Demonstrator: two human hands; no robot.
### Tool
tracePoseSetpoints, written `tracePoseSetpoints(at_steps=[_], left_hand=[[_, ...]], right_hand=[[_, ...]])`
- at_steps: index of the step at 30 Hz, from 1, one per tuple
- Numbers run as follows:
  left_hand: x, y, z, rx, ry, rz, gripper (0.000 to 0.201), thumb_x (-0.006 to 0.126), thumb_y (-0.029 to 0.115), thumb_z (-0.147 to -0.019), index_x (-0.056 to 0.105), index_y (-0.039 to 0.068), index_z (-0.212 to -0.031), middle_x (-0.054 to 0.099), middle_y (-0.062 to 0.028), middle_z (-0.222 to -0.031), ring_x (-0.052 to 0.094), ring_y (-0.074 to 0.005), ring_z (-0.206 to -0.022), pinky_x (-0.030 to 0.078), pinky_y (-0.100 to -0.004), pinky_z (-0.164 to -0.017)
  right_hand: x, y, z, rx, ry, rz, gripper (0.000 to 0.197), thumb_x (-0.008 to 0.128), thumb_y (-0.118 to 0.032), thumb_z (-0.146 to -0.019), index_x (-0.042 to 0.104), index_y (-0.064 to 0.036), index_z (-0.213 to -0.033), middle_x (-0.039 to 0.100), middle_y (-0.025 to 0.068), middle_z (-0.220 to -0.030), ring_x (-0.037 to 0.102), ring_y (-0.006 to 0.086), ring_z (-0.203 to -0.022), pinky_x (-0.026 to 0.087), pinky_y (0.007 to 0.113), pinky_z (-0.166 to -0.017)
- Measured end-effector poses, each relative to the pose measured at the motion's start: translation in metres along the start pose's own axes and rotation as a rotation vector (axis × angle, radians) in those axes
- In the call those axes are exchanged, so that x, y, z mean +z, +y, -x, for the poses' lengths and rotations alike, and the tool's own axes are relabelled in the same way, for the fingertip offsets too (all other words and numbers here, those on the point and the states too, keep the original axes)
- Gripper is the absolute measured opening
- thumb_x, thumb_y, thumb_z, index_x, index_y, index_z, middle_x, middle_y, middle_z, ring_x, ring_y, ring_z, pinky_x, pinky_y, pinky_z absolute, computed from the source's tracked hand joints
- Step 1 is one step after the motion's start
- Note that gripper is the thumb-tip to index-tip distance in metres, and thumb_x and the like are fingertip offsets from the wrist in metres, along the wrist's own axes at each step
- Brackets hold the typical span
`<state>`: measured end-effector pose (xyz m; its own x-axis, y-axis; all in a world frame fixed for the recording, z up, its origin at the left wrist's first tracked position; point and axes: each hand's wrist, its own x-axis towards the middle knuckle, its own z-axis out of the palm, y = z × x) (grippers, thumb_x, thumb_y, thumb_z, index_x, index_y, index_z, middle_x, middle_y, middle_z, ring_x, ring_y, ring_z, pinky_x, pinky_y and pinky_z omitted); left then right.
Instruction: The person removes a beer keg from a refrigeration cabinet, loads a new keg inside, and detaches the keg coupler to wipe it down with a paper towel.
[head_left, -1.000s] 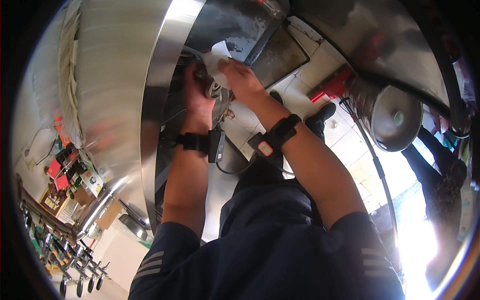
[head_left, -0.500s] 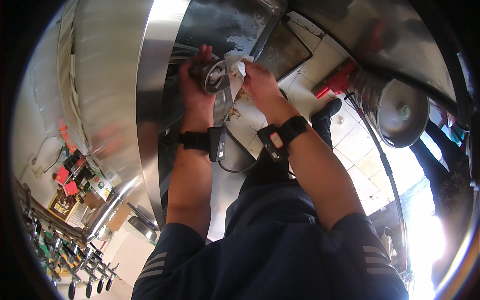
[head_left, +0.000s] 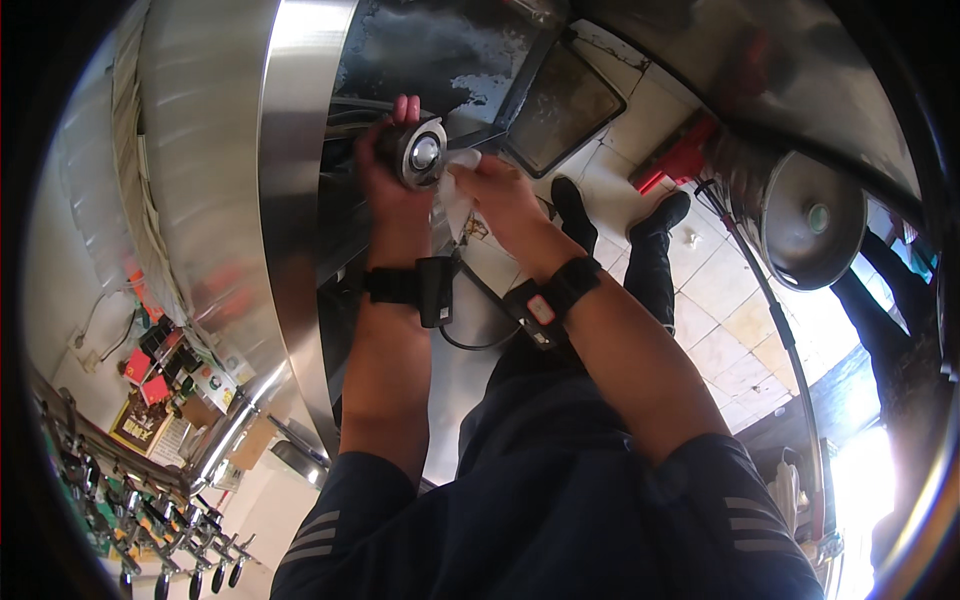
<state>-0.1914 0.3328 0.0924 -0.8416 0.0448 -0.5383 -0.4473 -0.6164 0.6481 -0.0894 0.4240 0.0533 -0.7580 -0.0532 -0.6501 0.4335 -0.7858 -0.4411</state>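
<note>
My left hand (head_left: 392, 198) is wrapped around a round metal container (head_left: 425, 155), its shiny circular end turned toward me. A small lip sticks out from the container's rim. The thumb side and two raised fingertips show; the other fingers are hidden behind it. Pinched in my right hand (head_left: 503, 198) is a crumpled white paper towel (head_left: 457, 208). It hangs down just right of the container, close against the rim; I cannot tell whether they touch.
A stainless steel panel (head_left: 298, 150) rises on the left, with beer taps (head_left: 190, 545) at lower left. Beyond my hands is a dark metal bay (head_left: 430, 60). A long-handled red tool (head_left: 690, 155) and a steel keg (head_left: 812, 220) stand on the tiled floor (head_left: 720, 320) at right.
The container's end has tilted more toward me. My right hand has moved down and slightly left with the paper towel, which now hangs lower beside the rim. Another shoe has come into view.
</note>
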Motion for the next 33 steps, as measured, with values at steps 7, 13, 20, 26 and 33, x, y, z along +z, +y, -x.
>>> tracePoseSetpoints(at_steps=[7,13,20,26,33], left_hand=[[0.013,0.003,0.004,-0.003,0.018,0.048,0.031,0.048,0.024,-0.088,0.060,-0.002,-0.097,0.059,-0.0162,-0.120,0.049,-0.0284,-0.122,0.036,-0.0409,-0.105],[0.009,-0.003,-0.002,-0.019,0.120,-0.010,0.035,0.043,0.027,-0.090,0.060,-0.001,-0.100,0.063,-0.0141,-0.111,0.056,-0.0250,-0.113,0.041,-0.0391,-0.100],[-0.006,0.002,-0.009,-0.048,0.103,0.104,0.042,0.046,0.026,-0.088,0.056,-0.006,-0.113,0.061,-0.0176,-0.116,0.055,-0.0270,-0.116,0.040,-0.0396,-0.103],[-0.005,-0.002,-0.006,-0.042,0.124,-0.013,0.039,0.043,0.029,-0.090,0.062,-0.003,-0.102,0.064,-0.0140,-0.107,0.059,-0.0232,-0.104,0.042,-0.0375,-0.098],[-0.005,-0.002,0.003,-0.031,0.116,-0.013,0.040,0.042,0.029,-0.091,0.061,-0.004,-0.106,0.064,-0.0151,-0.109,0.059,-0.0244,-0.107,0.043,-0.0373,-0.099]], right_hand=[[-0.002,-0.040,-0.006,-0.198,0.010,-0.307,0.013,0.066,-0.011,-0.082,0.058,-0.0038,-0.088,0.059,0.0015,-0.075,0.054,0.0118,-0.065,0.043,0.027,-0.059],[0.033,-0.036,0.014,-0.337,0.155,0.298,0.027,0.067,-0.014,-0.077,0.059,0.0009,-0.098,0.063,0.0068,-0.082,0.059,0.0132,-0.075,0.047,0.027,-0.069],[-0.010,-0.047,0.006,-0.143,0.100,-0.135,0.026,0.065,-0.013,-0.079,0.060,0.0026,-0.100,0.064,0.0075,-0.087,0.059,0.0137,-0.076,0.048,0.028,-0.068],[0.039,-0.038,0.008,-0.263,0.088,0.160,0.027,0.065,-0.015,-0.075,0.060,0.0002,-0.097,0.064,0.0073,-0.085,0.060,0.0137,-0.080,0.047,0.027,-0.073],[0.005,-0.031,0.000,-0.186,0.154,0.157,0.027,0.065,-0.012,-0.077,0.061,0.0002,-0.101,0.065,0.0080,-0.087,0.061,0.0148,-0.076,0.049,0.028,-0.070]])
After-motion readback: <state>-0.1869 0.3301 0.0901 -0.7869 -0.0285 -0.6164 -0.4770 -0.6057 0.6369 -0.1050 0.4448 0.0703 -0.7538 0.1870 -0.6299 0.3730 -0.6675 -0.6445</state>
